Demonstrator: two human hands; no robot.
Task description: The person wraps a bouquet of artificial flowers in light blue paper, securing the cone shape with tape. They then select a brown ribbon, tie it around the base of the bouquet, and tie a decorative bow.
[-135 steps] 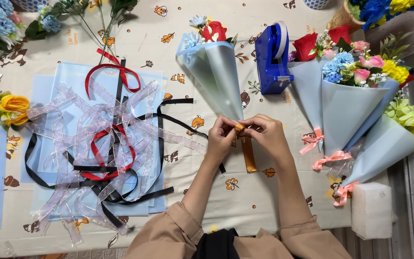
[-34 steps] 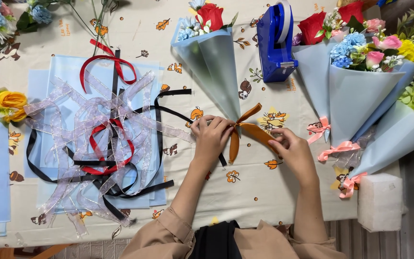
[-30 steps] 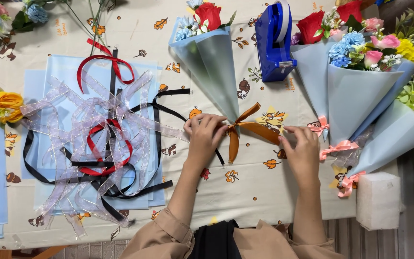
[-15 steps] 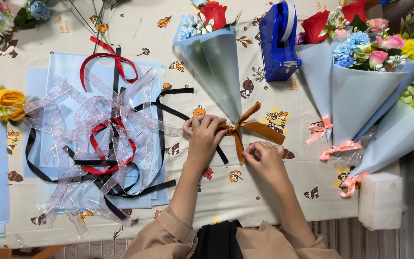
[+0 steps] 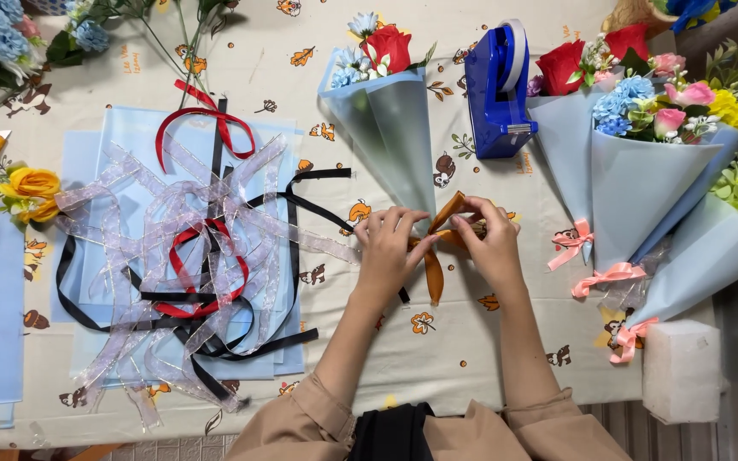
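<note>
A bouquet [image 5: 390,128] in pale blue cone wrapping, with a red rose and small blue flowers, lies on the table with its narrow end toward me. An orange-brown ribbon [image 5: 434,260] is tied around that narrow end, one tail hanging down. My left hand [image 5: 390,248] pinches the ribbon at the knot from the left. My right hand [image 5: 490,241] holds a ribbon loop from the right. Both hands meet at the bouquet's tip.
A heap of sheer, red and black ribbons [image 5: 190,256] lies on blue paper sheets at the left. A blue tape dispenser [image 5: 497,90] stands behind. Finished bouquets [image 5: 642,154] with pink bows lie at the right, a white block [image 5: 681,371] near the edge. Loose flowers [image 5: 10,192] at far left.
My right hand pulled the ribbon out to the right, then came back to the knot. Both hands now work the ribbon together at the bouquet's tip.
</note>
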